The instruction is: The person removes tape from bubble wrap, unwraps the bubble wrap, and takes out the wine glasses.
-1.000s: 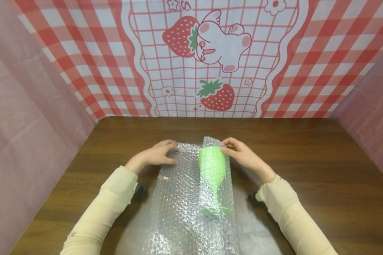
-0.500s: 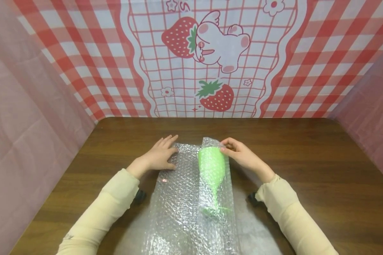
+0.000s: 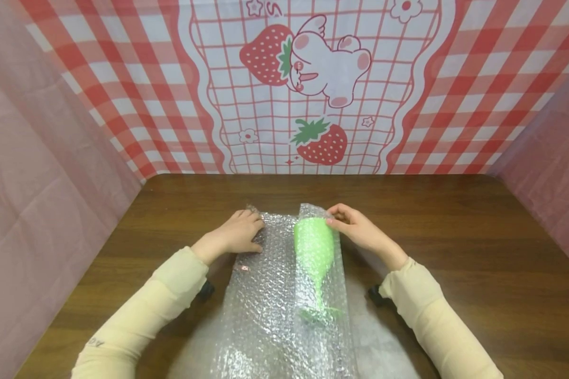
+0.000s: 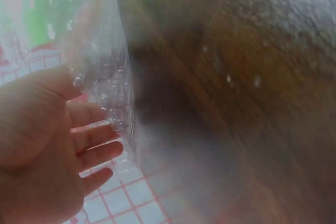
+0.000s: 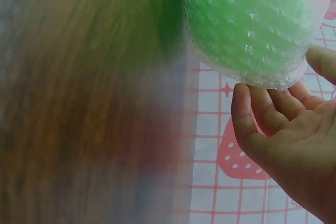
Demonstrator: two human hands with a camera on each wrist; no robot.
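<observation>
A light-green goblet [image 3: 315, 242] lies inside a folded sheet of clear bubble wrap [image 3: 270, 279], its bowl at the far end and its foot towards me. My right hand [image 3: 357, 229] grips the wrapped goblet at the right of its rim, thumb on top and fingers beneath. In the right wrist view, these fingers [image 5: 270, 111] reach under the end of the covered bowl. At the wrap's far left corner, my left hand [image 3: 237, 231] holds the edge, thumb set apart from the gathered fingers. The left wrist view shows its fingers [image 4: 97, 153] along the wrap's edge.
The dark wooden table [image 3: 431, 216] extends on both sides of the wrap. A red-and-white checked cloth [image 3: 275, 116] with strawberries hangs behind it. Pale pink curtains [image 3: 52, 173] stand at the sides. A small red-and-white mark [image 3: 244, 268] shows on the wrap.
My left hand's fingers spread out over the wrap's left corner, then drew together, and a bit of wrap now sticks up beyond them. The right hand and goblet have stayed nearly still.
</observation>
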